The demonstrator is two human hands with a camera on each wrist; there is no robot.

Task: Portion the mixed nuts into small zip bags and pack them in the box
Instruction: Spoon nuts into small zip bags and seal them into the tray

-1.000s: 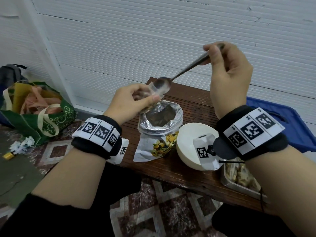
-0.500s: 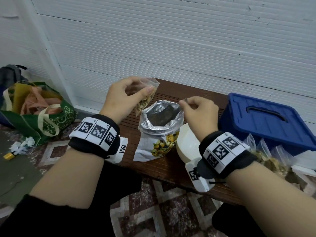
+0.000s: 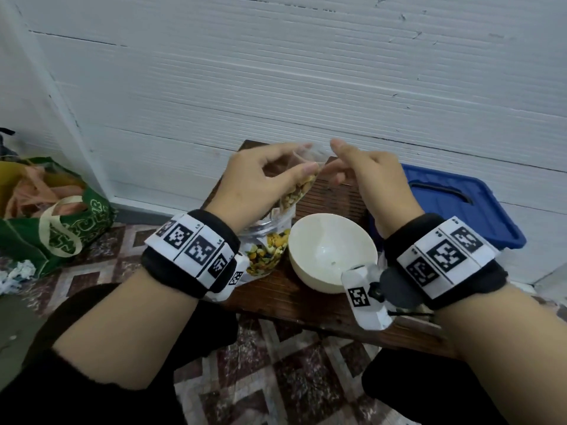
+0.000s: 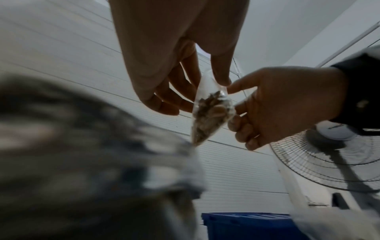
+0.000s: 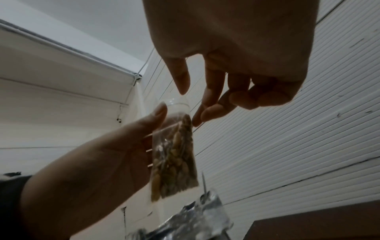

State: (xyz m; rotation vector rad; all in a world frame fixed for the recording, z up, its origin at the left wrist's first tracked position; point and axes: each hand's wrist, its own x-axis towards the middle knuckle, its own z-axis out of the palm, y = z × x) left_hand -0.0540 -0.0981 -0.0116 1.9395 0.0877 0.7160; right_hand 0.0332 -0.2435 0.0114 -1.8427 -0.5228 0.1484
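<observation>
The left hand [image 3: 260, 182] has its grip pinching a small clear zip bag [image 5: 174, 155], half full of nuts, just above the foil pouch [image 3: 270, 250]; beside it, the right hand [image 3: 377, 176] is released, fingers loose at the bag's mouth.

clear glossy plastic zip bag [image 3: 302, 187], crinkled foil-like pouch [image 3: 270, 250], perhaps matt ceramic bowl [image 3: 333, 256], ribbed wooden table [image 3: 294, 299]

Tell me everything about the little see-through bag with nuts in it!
The small zip bag is clear thin plastic, about two-thirds full of brownish mixed nuts, its top strip empty. It hangs upright in the air above the big foil pouch. The left hand pinches it near the top; the right hand reaches for its top.
</observation>
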